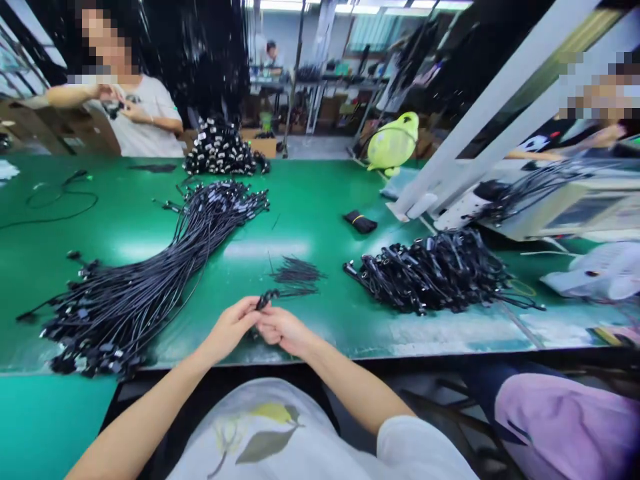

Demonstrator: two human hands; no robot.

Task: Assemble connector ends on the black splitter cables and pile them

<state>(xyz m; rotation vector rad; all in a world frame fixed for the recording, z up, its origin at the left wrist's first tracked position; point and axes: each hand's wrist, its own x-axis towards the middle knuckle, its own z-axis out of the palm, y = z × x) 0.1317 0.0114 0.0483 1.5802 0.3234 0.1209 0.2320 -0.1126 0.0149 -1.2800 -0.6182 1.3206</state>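
Note:
My left hand [231,328] and my right hand [281,329] meet at the near edge of the green table [320,207]. Both pinch a small coiled black cable [267,298] whose end sticks up between the fingertips. Just beyond it lies a small heap of thin black ties [296,275]. A long bundle of loose black cables [150,273] stretches away on my left. A pile of coiled, tied black cables [435,270] lies on my right.
A person in a white shirt [140,117] works across the table at far left, beside another heap of black cables [223,150]. A yellow-green fan [393,142], a black pouch [360,221], white slanted frame posts [480,113] and a machine stand at right, with another person beyond.

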